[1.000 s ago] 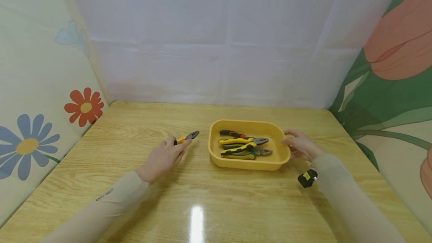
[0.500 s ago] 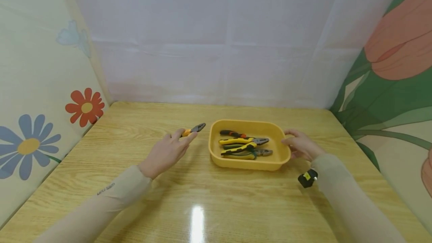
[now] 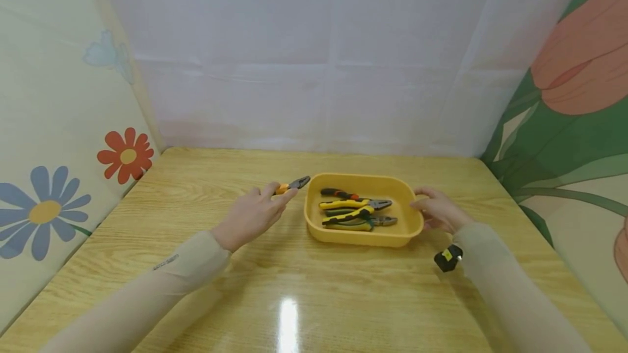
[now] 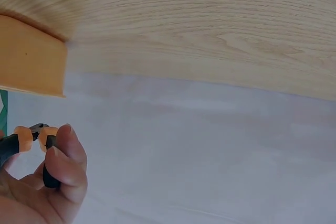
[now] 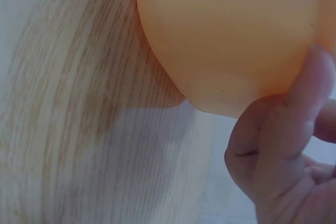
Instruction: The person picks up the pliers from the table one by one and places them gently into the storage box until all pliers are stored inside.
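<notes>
My left hand (image 3: 255,214) grips pliers (image 3: 297,183) by their orange-and-black handles. Their grey nose points right, at the left rim of a yellow plastic bin (image 3: 363,239). In the left wrist view, thumb and fingers curl round the pliers' handles (image 4: 51,166), which stand spread apart. At the bin's right end, my right hand (image 3: 440,211) holds the rim, with some fingers hidden behind the wall. Inside the bin lie several more pliers: one with black-and-red handles (image 3: 338,194), and yellow-and-black ones (image 3: 343,204) overlapping green-and-yellow ones (image 3: 350,226).
The wood-grain table (image 3: 255,309) carries the bin near its middle. A white cloth backdrop (image 3: 314,70) rises behind its far edge, and flower-printed sheets flank both sides. A small black box with a yellow mark (image 3: 447,259) is at the right sleeve.
My left hand has moved right and slightly away with the pliers, bringing their nose to the bin's left rim. My right hand has stayed at the bin's right end.
</notes>
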A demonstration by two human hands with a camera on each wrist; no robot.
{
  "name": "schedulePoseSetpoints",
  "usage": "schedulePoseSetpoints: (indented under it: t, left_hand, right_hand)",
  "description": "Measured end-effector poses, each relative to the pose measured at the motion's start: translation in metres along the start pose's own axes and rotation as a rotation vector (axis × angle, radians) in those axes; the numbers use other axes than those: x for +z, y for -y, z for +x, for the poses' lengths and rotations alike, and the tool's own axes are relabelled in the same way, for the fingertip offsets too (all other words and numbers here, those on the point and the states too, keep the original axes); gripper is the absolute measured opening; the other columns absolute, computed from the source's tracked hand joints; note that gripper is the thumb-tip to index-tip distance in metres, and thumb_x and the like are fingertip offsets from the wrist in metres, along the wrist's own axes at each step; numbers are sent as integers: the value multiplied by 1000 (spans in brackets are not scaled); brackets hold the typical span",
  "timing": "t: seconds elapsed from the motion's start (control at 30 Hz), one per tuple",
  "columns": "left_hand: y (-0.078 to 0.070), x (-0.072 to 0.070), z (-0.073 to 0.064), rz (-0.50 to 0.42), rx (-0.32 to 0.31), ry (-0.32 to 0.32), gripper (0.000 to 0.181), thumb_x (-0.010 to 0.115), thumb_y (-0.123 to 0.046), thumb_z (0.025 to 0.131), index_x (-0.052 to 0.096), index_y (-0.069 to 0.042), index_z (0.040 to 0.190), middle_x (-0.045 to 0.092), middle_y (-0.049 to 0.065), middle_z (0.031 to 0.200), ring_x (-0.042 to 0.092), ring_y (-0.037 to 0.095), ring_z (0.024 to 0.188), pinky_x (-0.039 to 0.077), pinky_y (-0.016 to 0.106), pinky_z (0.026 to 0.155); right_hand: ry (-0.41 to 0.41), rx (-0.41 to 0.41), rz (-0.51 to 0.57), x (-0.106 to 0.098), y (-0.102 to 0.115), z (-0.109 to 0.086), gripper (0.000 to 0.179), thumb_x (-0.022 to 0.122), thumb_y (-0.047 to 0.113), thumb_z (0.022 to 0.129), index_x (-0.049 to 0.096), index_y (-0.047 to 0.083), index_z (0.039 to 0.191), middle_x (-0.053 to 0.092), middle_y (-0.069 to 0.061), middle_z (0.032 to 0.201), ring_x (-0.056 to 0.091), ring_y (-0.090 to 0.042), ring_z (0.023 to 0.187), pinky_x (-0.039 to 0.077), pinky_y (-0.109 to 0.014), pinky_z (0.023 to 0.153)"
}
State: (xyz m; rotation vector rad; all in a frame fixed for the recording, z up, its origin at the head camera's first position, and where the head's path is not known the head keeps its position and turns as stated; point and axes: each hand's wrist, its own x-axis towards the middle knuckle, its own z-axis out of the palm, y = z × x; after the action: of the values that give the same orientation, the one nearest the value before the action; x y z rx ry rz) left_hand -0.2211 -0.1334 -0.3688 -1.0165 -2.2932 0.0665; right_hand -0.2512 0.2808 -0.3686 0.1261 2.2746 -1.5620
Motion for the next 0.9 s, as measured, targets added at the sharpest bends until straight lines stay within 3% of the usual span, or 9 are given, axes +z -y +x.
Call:
schedulePoseSetpoints:
  t: [0.47, 0.9]
  left_hand:
    - [-7, 7, 18, 26, 110, -36, 44, 69, -19, 90, 59, -18, 133, 61, 15, 110, 55, 26, 54, 43, 29, 39]
    - [-7, 19, 33, -18, 222, 5, 46, 66, -18, 93, 55, -17, 138, 58, 17, 119, 59, 24, 63, 51, 31, 53]
  right_hand:
    - [1, -2, -25, -1, 1, -2, 53, 47, 10, 100, 24, -5, 145, 56, -13, 106, 62, -13, 74, 52, -29, 59]
    - [-10, -2, -3, 1, 1, -3, 52, 48, 8, 98, 25, -6, 143, 55, -12, 103, 61, -12, 75, 52, -28, 58]
